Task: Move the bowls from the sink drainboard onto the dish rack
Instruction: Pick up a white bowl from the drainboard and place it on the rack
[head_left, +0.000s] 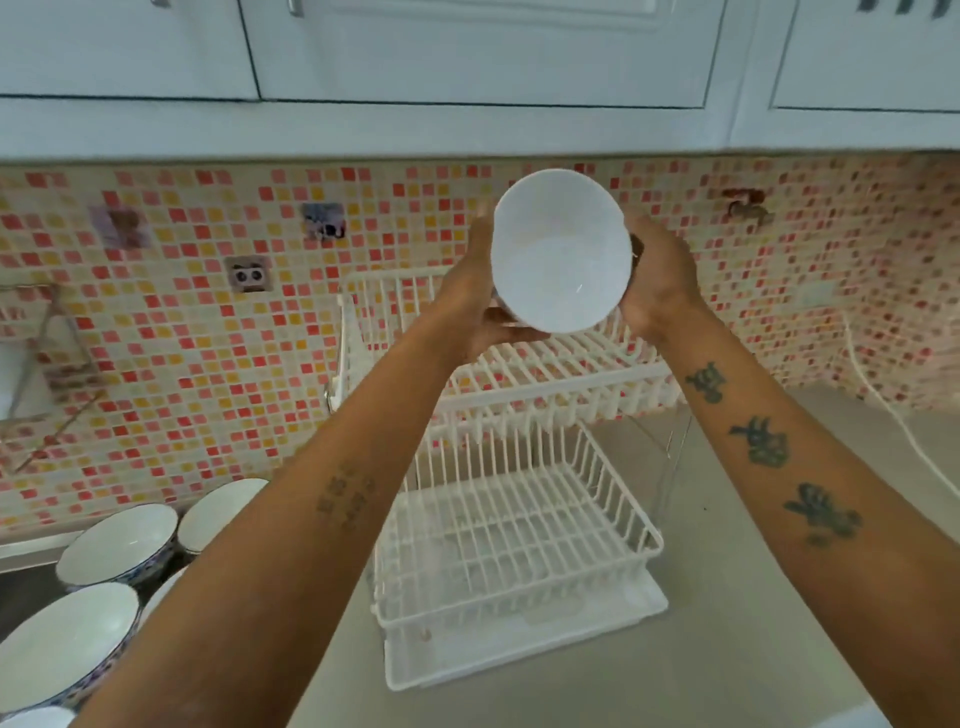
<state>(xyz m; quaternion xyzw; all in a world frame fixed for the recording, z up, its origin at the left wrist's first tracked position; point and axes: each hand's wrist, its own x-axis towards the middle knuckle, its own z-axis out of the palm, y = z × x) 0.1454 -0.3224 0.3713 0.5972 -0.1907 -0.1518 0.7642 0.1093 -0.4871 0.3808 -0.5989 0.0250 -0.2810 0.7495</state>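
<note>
From the head camera, both arms reach forward and up, and a white bowl (562, 252) is held between the left hand (475, 291) and the right hand (658, 283), tilted so its open inside faces the camera. The left fingers are clamped against the bowl's left side and under its lower rim; the right fingers are wrapped round the bowl's right side and mostly hidden behind it. Directly below and behind the fingers stands the white two-tier wire dish rack (511, 499), its upper tier just under the held bowl, its lower basket nearer the camera, resting on a white drip tray (524, 647) on the grey desk (753, 597). Both tiers hold nothing visible. Well down and to the left of the left fingers, partly behind the left forearm, several more bowls (119, 545) with white insides and blue-patterned outsides sit close together, upright. Behind the fingers is a mosaic tile wall (208, 322), with white cabinets (467, 52) above.
</note>
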